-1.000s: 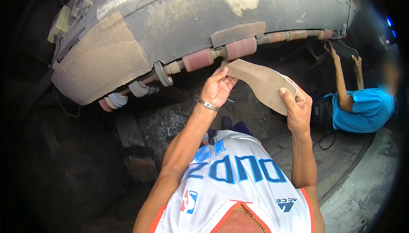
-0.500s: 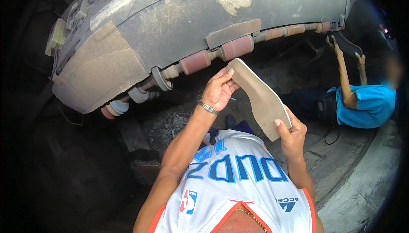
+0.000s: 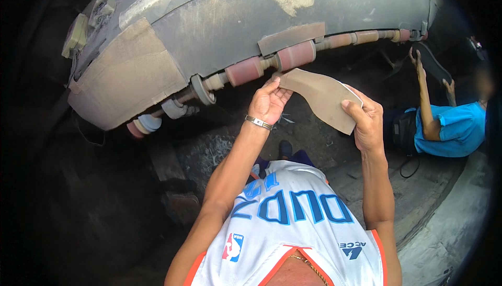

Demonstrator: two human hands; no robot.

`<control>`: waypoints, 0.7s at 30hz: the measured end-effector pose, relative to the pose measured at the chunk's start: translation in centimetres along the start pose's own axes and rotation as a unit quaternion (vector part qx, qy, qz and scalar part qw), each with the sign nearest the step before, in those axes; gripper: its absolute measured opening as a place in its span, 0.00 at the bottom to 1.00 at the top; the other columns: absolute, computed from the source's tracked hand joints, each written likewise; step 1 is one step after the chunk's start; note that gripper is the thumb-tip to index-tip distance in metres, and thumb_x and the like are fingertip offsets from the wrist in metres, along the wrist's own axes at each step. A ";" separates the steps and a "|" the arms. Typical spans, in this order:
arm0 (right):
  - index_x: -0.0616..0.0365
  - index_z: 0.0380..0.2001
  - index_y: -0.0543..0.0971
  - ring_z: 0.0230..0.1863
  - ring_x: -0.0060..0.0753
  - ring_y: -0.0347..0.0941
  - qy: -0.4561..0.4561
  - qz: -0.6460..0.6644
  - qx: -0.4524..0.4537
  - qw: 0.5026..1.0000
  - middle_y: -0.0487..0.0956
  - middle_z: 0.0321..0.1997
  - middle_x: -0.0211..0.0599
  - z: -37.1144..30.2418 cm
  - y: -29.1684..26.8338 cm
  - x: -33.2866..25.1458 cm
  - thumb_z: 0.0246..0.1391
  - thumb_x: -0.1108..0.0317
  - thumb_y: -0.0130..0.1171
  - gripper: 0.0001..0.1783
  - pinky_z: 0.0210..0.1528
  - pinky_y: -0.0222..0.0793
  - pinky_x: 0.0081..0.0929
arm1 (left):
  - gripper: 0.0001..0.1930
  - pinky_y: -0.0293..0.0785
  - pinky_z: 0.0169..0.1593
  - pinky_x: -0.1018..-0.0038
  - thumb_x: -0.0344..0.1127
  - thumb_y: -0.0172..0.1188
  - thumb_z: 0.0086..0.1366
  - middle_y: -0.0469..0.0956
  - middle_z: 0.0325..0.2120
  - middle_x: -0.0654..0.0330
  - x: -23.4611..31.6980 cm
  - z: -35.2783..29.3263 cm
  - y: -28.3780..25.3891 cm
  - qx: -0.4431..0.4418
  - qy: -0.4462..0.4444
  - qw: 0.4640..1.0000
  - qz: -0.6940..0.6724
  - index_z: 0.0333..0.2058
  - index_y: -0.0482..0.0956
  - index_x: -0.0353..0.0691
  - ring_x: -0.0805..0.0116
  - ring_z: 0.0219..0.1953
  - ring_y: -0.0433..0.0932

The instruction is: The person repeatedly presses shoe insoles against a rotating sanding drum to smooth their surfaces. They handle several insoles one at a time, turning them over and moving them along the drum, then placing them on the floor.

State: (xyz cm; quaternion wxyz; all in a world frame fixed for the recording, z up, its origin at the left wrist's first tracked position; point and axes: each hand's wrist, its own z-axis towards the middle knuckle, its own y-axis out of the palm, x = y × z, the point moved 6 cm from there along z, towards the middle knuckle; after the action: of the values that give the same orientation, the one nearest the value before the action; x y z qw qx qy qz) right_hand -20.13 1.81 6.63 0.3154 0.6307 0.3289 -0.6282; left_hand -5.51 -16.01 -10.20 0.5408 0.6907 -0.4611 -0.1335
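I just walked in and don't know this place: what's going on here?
The person's left hand and right hand hold a brown sole-shaped piece between them, one at each end. Its upper edge is close to a red roller on the machine; whether they touch can't be told. Off to the right, a co-worker in blue holds a dark curved piece near the machine's right end.

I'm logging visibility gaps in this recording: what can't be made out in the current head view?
All in the head view:
Tan sole-shaped piece: its underside, facing away from the camera.
Right hand: the tips of its fingers, hidden behind that piece.
Red roller: its back, covered by the grey housing.
Dark piece held by the co-worker: surface details, too small and dark.
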 end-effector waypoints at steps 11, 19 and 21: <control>0.69 0.62 0.81 0.53 0.34 0.83 -0.007 -0.058 0.026 0.998 0.87 0.53 0.49 -6.3 -0.4 1.6 0.62 0.63 0.65 0.28 0.59 0.75 0.32 | 0.17 0.79 0.62 0.64 0.32 0.62 0.75 0.83 0.54 0.55 0.0 -2.1 1.9 -0.060 -0.020 0.996 0.065 0.60 0.77 0.36 0.63 0.56 0.83; 0.69 0.71 0.69 0.58 0.35 0.82 0.165 0.037 -0.178 0.969 0.81 0.64 0.51 -8.1 4.6 6.0 0.63 0.72 0.69 0.36 0.58 0.80 0.34 | 0.19 0.82 0.58 0.68 0.35 0.64 0.76 0.85 0.52 0.57 0.6 -2.6 2.8 -0.088 -0.034 0.972 0.213 0.61 0.78 0.34 0.70 0.51 0.84; 0.68 0.73 0.66 0.58 0.38 0.82 0.127 0.097 -0.114 0.980 0.75 0.71 0.54 -3.5 4.5 6.3 0.65 0.60 0.68 0.40 0.53 0.82 0.35 | 0.20 0.83 0.55 0.70 0.37 0.64 0.76 0.85 0.50 0.59 0.4 -2.9 2.7 -0.070 -0.022 0.966 0.248 0.61 0.77 0.34 0.71 0.49 0.85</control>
State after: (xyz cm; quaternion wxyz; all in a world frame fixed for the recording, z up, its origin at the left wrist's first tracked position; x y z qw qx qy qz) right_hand -14.44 2.17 0.32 0.4004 0.6945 0.3727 -0.4673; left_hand -4.67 -14.51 -6.58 0.5941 0.5119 -0.6191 -0.0421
